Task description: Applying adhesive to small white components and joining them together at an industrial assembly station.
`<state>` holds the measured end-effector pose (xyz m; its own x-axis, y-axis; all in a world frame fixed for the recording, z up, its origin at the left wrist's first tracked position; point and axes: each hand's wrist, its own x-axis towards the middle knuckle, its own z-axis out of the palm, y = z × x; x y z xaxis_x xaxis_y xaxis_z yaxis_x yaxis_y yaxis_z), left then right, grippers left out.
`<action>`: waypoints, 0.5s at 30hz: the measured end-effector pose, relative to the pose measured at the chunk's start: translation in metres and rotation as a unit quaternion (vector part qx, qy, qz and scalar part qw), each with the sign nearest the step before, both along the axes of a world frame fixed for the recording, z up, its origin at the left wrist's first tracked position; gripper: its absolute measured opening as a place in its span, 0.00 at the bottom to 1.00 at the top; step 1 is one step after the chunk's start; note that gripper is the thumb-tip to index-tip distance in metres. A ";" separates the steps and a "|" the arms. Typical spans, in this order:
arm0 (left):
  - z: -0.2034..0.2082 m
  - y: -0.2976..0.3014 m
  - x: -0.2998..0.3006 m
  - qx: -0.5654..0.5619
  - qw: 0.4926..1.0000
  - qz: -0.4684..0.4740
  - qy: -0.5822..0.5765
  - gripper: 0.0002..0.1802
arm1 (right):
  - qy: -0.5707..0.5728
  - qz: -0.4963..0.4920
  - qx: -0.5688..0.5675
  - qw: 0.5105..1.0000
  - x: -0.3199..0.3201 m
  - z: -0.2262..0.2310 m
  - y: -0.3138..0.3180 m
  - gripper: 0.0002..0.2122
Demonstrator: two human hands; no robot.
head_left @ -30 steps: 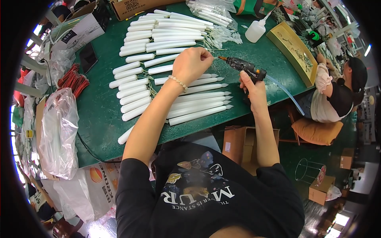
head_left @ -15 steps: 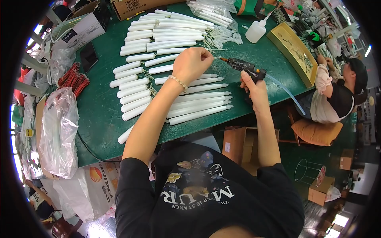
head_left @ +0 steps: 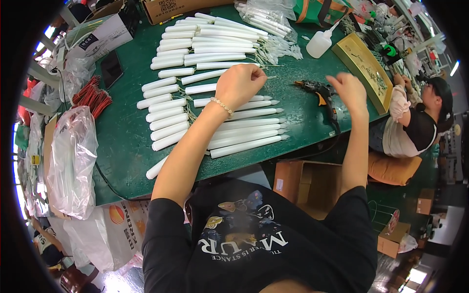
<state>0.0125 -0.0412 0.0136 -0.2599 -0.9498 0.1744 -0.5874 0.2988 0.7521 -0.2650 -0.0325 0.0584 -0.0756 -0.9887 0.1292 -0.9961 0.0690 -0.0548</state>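
My left hand (head_left: 239,87), wearing a beaded bracelet, is closed in a pinch above the white stick candles; what it pinches is too small to make out. Below it lie long candles (head_left: 246,146) with pale flame-shaped tips pointing right. Shorter white tubes (head_left: 166,119) lie left of these, with thin wires between. A black glue gun (head_left: 316,88) with an orange trigger rests on the green table (head_left: 288,63). Just right of it, my right hand (head_left: 351,93) is in the air and empty, its thumb held apart and its fingers partly curled.
More candles (head_left: 220,44) lie farther back, beside loose flame tips (head_left: 288,50). A white squeeze bottle (head_left: 320,44) and a yellow tray (head_left: 364,68) of small parts stand at the right. Red wires (head_left: 92,97) and a plastic bag (head_left: 73,161) are left. A person (head_left: 415,117) sits at the right.
My right hand has let go of the glue gun and moved up and right; the gun now lies on the table. My left hand stays pinched, slightly lower.
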 end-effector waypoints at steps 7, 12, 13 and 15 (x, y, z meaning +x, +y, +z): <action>-0.001 0.002 -0.001 0.001 1.000 -0.016 0.006 0.12 | -0.108 0.185 -0.081 0.973 0.024 -0.052 -0.096 0.09; 0.003 0.005 0.000 0.006 1.000 -0.013 0.007 0.12 | -0.018 0.155 -0.027 0.987 0.031 -0.057 -0.105 0.08; 0.003 0.005 0.000 0.007 1.000 -0.015 0.007 0.12 | -0.017 0.152 -0.024 0.988 0.028 -0.056 -0.104 0.08; 0.003 0.003 0.001 0.007 0.999 -0.029 0.015 0.13 | 0.069 0.161 0.005 0.985 0.023 -0.051 -0.102 0.08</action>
<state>0.0131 -0.0386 0.0167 -0.3100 -0.9355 0.1695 -0.5469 0.3213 0.7731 -0.2422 -0.1343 0.0069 0.2600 -0.9597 0.1068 -0.9643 -0.2522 0.0809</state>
